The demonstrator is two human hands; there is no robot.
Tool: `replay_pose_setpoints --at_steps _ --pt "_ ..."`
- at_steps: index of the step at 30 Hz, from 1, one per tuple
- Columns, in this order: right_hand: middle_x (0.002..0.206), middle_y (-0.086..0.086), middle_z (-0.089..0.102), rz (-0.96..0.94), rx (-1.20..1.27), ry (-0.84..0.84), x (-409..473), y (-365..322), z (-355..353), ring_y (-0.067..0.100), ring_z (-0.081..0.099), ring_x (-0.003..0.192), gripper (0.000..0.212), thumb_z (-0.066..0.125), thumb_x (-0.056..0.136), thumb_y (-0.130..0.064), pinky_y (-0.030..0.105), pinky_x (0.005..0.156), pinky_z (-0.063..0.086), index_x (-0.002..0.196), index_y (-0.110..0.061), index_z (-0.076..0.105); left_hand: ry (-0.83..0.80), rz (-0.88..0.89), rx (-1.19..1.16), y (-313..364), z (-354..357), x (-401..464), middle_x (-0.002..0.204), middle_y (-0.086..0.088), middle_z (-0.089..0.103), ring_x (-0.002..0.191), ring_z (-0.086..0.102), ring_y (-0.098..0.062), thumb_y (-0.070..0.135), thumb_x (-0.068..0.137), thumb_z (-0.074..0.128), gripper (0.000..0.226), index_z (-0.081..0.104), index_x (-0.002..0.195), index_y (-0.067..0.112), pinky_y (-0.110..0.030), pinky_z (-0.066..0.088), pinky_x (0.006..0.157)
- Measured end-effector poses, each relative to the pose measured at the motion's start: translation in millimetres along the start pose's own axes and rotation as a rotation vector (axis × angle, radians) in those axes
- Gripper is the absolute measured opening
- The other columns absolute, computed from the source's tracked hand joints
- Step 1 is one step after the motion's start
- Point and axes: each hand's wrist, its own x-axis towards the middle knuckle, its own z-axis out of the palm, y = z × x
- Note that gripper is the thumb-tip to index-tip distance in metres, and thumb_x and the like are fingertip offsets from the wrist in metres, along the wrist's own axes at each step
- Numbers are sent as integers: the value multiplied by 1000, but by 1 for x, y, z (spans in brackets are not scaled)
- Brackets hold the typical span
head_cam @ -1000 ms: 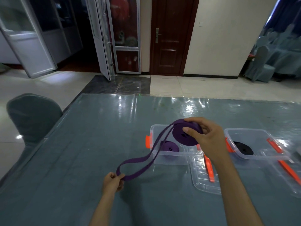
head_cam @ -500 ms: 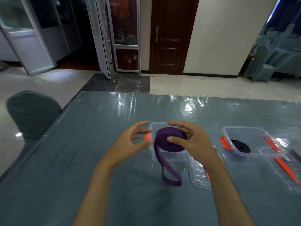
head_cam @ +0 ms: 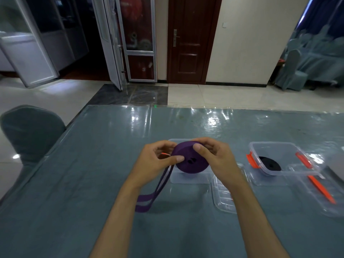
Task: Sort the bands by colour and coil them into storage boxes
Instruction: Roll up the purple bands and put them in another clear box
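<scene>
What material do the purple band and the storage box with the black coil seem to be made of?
Purple band: probably rubber or latex with a matte finish; it shows no glare, coils tightly, and its loose tail hangs limp.

Storage box: clear, glossy hard plastic; the black coil shows through its wall, and its rim catches light. Its orange clips look like opaque plastic.

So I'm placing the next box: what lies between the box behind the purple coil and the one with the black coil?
In the head view, only the right hand and forearm cross that gap, above a clear lid on the table.
</scene>
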Motion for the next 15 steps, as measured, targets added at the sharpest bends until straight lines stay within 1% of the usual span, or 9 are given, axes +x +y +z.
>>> replay_pose_setpoints --at_steps 2,4,6,7,9,11,12,14,15 --pt "105 -2 81 12 -27 -21 3 0 -2 17 77 99 15 74 94 -38 25 81 61 107 -33 76 0 18 -28 1 0 2 104 -1 81 97 77 -15 30 79 91 31 81 108 31 -22 59 84" --pt "109 -1 80 37 -32 -70 4 0 -6 20 77 102 25 78 91 -43 34 85 64 113 -34 72 11 30 -24 1 -1 5 103 0 82 95 76 -13 29 78 91 32 81 109 32 -21 58 84" --pt "112 2 80 12 -34 -133 6 -1 -11 24 77 104 37 80 91 -36 40 87 65 126 -36 68 54 25 -44 -1 0 7 102 0 82 94 77 -14 34 71 94 38 82 107 33 -23 59 85" --pt "113 1 79 -29 -57 -143 7 -2 -12 25 77 105 39 79 92 -31 40 88 64 129 -35 69 88 28 -68 -3 1 9 102 -1 82 94 77 -15 34 68 95 40 82 105 33 -23 59 85" --pt "114 -1 80 -109 -91 -97 10 -4 -14 22 77 106 32 80 92 -25 38 90 64 122 -32 76 128 46 -122 -5 4 11 104 -2 82 96 77 -15 32 68 94 38 81 103 33 -22 59 85" --pt "111 -1 80 -132 -30 -13 12 -5 -15 21 77 103 25 80 91 -22 31 87 64 115 -30 79 95 56 -158 -6 6 12 111 -3 81 104 77 -18 29 76 91 35 81 110 31 -26 60 89" --pt "110 1 80 -133 0 16 13 -4 -15 22 78 102 24 80 91 -19 31 86 64 113 -29 79 75 60 -168 -6 5 13 113 -3 80 106 76 -20 25 80 89 35 81 114 30 -28 60 91" --pt "106 6 79 -104 16 13 14 -4 -16 27 78 98 20 83 89 -17 39 83 65 104 -28 77 97 76 -151 -3 4 16 111 -1 81 102 77 -16 22 82 89 36 80 115 33 -24 59 89" --pt "104 9 79 -66 19 -17 15 -4 -17 30 79 95 20 85 86 -18 42 80 66 99 -27 72 126 91 -124 -1 4 18 107 1 81 98 77 -14 25 80 90 34 80 112 34 -21 59 86"
